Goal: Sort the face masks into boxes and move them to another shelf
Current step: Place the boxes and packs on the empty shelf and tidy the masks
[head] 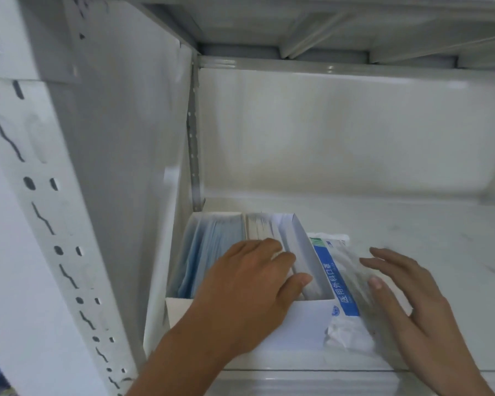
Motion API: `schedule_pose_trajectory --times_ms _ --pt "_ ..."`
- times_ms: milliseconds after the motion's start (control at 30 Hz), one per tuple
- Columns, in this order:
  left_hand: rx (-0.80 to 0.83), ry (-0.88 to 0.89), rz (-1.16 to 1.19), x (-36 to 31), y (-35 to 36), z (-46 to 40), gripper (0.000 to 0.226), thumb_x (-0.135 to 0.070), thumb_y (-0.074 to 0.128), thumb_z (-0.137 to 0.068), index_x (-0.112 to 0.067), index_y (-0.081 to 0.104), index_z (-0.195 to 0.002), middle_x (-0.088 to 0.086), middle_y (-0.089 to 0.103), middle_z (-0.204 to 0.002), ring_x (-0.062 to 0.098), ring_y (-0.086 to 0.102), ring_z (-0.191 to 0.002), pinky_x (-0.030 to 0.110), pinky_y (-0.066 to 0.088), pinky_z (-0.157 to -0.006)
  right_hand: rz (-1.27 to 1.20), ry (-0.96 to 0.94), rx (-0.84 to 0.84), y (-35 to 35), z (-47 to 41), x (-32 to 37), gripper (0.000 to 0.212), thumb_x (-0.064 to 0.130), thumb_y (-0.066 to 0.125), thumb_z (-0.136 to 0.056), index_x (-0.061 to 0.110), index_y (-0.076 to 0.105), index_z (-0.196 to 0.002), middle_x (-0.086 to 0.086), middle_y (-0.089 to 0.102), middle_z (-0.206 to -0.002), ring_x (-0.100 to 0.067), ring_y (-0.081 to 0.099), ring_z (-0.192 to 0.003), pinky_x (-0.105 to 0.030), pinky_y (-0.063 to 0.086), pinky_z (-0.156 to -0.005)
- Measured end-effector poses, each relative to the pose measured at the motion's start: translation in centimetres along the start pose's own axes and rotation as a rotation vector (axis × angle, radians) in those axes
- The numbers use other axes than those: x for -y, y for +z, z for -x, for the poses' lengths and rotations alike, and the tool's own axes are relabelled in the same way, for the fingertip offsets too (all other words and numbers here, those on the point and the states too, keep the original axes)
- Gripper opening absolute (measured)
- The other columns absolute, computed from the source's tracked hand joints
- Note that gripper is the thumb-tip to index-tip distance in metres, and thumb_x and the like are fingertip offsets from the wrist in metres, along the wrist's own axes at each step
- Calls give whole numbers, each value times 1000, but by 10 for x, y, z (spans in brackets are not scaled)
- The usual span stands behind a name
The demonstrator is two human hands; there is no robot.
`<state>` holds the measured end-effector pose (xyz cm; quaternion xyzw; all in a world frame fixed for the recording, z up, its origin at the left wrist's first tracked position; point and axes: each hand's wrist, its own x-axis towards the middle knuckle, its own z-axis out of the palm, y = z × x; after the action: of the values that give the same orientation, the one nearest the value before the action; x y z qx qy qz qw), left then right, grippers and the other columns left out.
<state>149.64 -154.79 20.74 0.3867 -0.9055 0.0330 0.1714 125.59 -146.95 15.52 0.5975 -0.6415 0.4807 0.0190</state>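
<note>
Face masks (212, 252) stand packed on edge in an open white box (297, 324) at the left end of a white metal shelf (412, 224), pale blue ones to the left and whiter packets to the right. The left hand (249, 284) reaches into the box, its fingers curled over the tops of the white packets and its thumb pressed against their near side, so it appears to be gripping or parting them. The right hand (406, 292) is spread with straight fingers, holding nothing, and rests on or just above a clear wrapped mask packet (343, 284) that lies just beside the box's right wall.

Risks seem modest but real. The box looks nearly full, so forcing the loose packet in could buckle the thin cardboard wall or crumple the wrapper. The slick film may slide under flat fingers. The box sits close to the shelf's front edge, and a push from either hand might nudge it off.

A blue band on the packet carries white Chinese characters, 医用外科口罩, meaning medical surgical mask, with a small round emblem at one end and a green-striped mark at the other. Finer print is too blurred to read.
</note>
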Motion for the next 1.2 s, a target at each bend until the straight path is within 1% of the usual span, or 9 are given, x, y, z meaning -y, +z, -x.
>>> schedule_pose_trajectory --times_ms 200,333,500,567,700,900,1033,1133,1200 --pt "-38 24 27 7 3 7 74 -65 11 -99 -24 59 -139 -4 65 -136 16 58 -129 39 41 -111 344 -316 485 13 -19 66 53 57 15 -102 43 63 -119 28 52 -126 1 41 -127 -27 27 -111" --pt "-78 -13 13 8 6 6 65 -61 9 -98 -29 63 -110 -12 64 -105 9 57 -101 29 44 -100 601 -277 437 14 -24 76 66 60 0 -99 43 61 -117 27 52 -121 -5 42 -123 -36 25 -114" --pt "16 110 123 10 9 6 61 -48 6 -99 -36 49 -141 -18 54 -146 2 41 -139 35 21 -124 350 -278 504 24 -28 84 63 66 10 -99 40 48 -142 24 48 -137 1 36 -133 -35 16 -120" --pt "-25 105 130 14 10 8 57 -47 14 -100 -32 53 -139 -15 59 -143 3 49 -134 37 28 -123 360 -263 552 24 -28 81 66 69 5 -98 43 40 -147 30 49 -133 6 34 -132 -35 9 -123" --pt "-161 68 128 15 9 10 40 -43 30 -102 -29 66 -110 -11 73 -103 8 68 -93 35 44 -111 373 -276 500 21 -32 79 56 56 8 -103 41 62 -113 28 57 -112 2 45 -118 -34 16 -121" --pt "-212 87 96 15 12 10 34 -37 37 -98 -26 66 -111 -10 72 -97 12 68 -90 38 51 -104 439 -254 429 29 -32 85 36 27 28 -91 28 64 -98 19 57 -101 -5 42 -103 -36 23 -118" --pt "-324 147 110 16 19 8 28 -28 44 -89 -19 67 -104 -5 75 -95 14 72 -87 28 43 -96 378 -210 535 35 -38 90 22 17 33 -74 26 53 -78 14 57 -81 -2 44 -103 -28 0 -124" --pt "-347 118 120 17 17 5 26 -21 47 -82 -16 69 -93 -3 75 -83 15 72 -73 28 52 -85 217 -172 574 37 -50 95 13 10 45 -74 18 55 -74 6 59 -72 -9 56 -79 -38 48 -100" --pt "-333 95 120 16 14 6 18 -14 58 -74 -15 72 -87 -2 74 -76 14 71 -65 30 61 -73 225 -156 577 39 -57 99 14 17 55 -81 23 63 -90 9 64 -85 -10 61 -78 -41 55 -75"
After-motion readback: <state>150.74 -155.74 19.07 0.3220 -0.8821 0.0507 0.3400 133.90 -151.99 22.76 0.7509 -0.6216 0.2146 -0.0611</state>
